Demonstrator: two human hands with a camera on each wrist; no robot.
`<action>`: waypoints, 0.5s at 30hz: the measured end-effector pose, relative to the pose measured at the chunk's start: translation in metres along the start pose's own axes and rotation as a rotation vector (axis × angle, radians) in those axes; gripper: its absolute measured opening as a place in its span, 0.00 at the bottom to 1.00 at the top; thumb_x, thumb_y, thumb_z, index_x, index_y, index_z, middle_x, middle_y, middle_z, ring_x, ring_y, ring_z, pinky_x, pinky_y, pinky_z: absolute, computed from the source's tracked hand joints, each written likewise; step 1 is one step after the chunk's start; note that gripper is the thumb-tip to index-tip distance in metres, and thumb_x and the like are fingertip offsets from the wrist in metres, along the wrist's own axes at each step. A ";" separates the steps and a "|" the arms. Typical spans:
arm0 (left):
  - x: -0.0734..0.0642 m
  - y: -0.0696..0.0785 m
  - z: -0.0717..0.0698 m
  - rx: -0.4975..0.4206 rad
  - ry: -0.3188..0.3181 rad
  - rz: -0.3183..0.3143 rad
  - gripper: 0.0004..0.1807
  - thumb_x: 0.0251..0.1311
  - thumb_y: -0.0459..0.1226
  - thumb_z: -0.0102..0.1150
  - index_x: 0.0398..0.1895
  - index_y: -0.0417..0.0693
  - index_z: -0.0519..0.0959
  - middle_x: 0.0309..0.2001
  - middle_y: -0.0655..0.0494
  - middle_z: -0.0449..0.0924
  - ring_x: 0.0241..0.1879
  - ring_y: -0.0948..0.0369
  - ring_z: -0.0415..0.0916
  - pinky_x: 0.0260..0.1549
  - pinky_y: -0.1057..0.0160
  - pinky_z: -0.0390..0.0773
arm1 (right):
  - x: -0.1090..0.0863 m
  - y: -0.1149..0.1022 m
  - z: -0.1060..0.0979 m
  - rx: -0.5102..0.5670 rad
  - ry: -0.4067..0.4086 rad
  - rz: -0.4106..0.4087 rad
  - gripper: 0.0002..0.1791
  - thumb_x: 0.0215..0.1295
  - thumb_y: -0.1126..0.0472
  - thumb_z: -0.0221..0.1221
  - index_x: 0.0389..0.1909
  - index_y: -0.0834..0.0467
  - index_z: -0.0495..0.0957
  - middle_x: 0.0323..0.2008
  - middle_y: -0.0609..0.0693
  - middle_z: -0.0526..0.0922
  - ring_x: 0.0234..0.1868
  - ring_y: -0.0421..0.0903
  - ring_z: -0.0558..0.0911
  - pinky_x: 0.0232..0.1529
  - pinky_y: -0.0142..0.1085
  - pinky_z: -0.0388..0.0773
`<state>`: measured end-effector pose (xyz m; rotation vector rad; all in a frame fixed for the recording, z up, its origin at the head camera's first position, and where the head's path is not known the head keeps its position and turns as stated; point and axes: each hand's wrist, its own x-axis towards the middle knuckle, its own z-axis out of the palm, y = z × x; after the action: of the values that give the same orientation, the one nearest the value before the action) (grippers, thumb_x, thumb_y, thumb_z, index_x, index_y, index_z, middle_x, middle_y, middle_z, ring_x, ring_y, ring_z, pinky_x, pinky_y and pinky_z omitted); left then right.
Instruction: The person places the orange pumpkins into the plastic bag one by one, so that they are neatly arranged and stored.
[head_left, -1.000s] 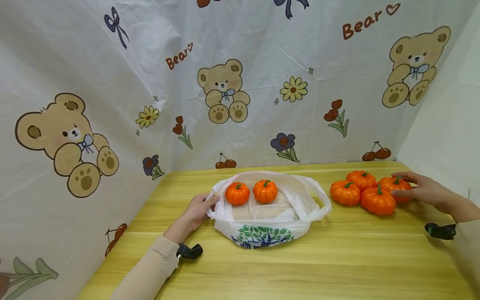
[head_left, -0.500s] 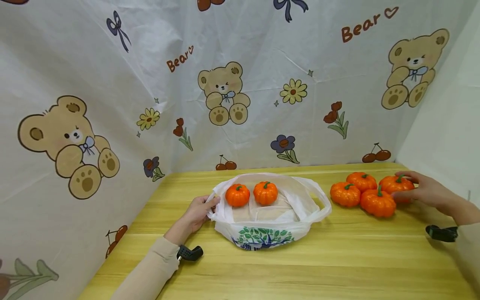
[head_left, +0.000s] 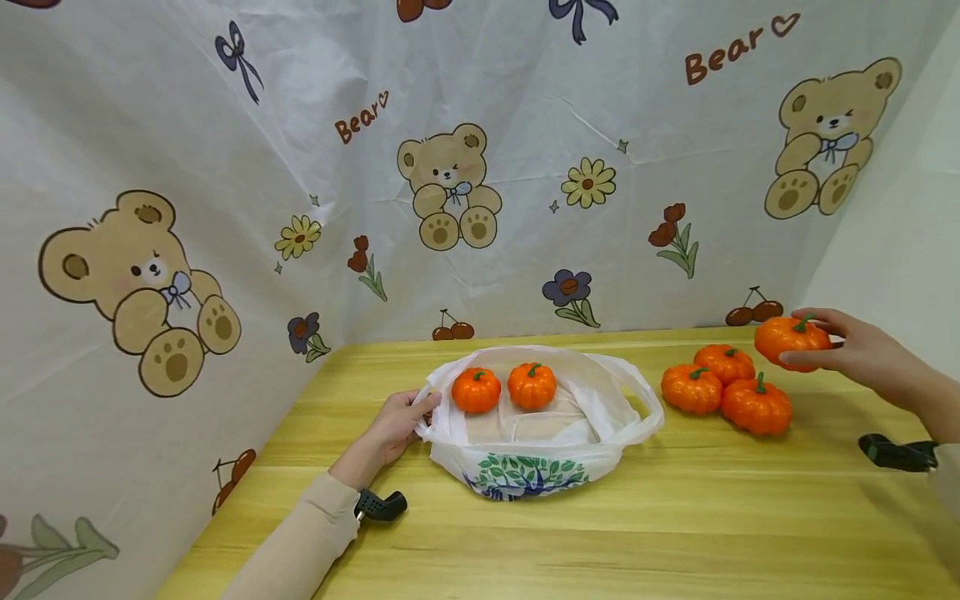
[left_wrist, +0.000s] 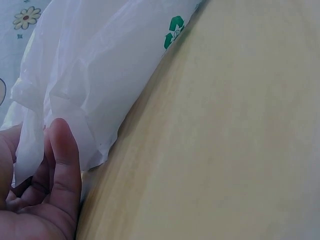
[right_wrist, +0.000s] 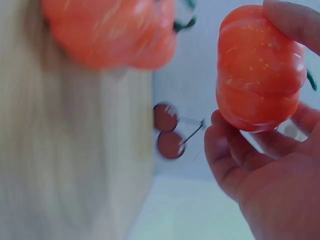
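Observation:
My right hand [head_left: 862, 354] grips a small orange pumpkin [head_left: 791, 340] with a green stem, thumb on one side and fingers on the other. In the right wrist view the held pumpkin [right_wrist: 260, 70] hangs above the table. My left hand [head_left: 393, 423] pinches the left edge of a white plastic bag [head_left: 525, 454] printed with a green tree. Its fingers [left_wrist: 64, 150] hold the thin plastic in the left wrist view. Inside the wide-mouthed bag sit two small pumpkins, one on the left [head_left: 476, 391] and one beside it [head_left: 532, 386].
Three more pumpkins stand clustered right of the bag: a front one [head_left: 756, 406], a left one [head_left: 692, 388] and a back one [head_left: 724, 363]. The bag's right handle loop [head_left: 643, 400] points toward them. A bear-print sheet [head_left: 510, 275] rises behind the wooden table [head_left: 600, 533].
My right hand has lifted the rightmost pumpkin up off the table from beside the others. The left hand and the bag have stayed in place.

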<state>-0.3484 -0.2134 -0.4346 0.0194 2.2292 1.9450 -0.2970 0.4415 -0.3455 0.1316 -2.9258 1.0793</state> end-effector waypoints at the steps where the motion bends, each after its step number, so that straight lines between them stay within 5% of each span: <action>1: 0.000 -0.001 0.000 -0.002 0.000 0.000 0.17 0.74 0.46 0.59 0.45 0.39 0.80 0.31 0.54 0.76 0.31 0.61 0.77 0.32 0.65 0.80 | 0.000 -0.007 0.001 -0.005 -0.003 -0.009 0.48 0.75 0.44 0.59 0.78 0.66 0.44 0.69 0.77 0.58 0.62 0.75 0.65 0.50 0.61 0.77; 4: -0.001 -0.001 -0.001 -0.005 0.004 0.004 0.17 0.74 0.46 0.60 0.46 0.39 0.80 0.31 0.54 0.76 0.31 0.61 0.77 0.31 0.65 0.80 | 0.000 -0.030 0.003 -0.016 -0.017 -0.042 0.47 0.74 0.45 0.60 0.78 0.64 0.46 0.69 0.76 0.60 0.60 0.71 0.71 0.48 0.54 0.79; 9: 0.000 -0.002 -0.002 -0.007 0.008 0.002 0.16 0.74 0.45 0.60 0.46 0.39 0.80 0.32 0.54 0.77 0.32 0.61 0.78 0.32 0.65 0.81 | 0.000 -0.068 0.014 -0.034 -0.042 -0.112 0.42 0.74 0.49 0.62 0.77 0.62 0.52 0.68 0.71 0.66 0.53 0.47 0.78 0.46 0.42 0.79; 15: 0.000 0.000 -0.001 0.002 -0.001 0.000 0.17 0.74 0.46 0.59 0.45 0.39 0.80 0.31 0.55 0.77 0.30 0.61 0.77 0.31 0.66 0.80 | -0.001 -0.108 0.036 -0.068 -0.088 -0.155 0.43 0.70 0.44 0.64 0.76 0.57 0.57 0.68 0.68 0.68 0.63 0.66 0.72 0.54 0.63 0.77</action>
<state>-0.3485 -0.2142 -0.4347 0.0204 2.2308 1.9428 -0.2859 0.3363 -0.3027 0.4073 -2.9645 0.9747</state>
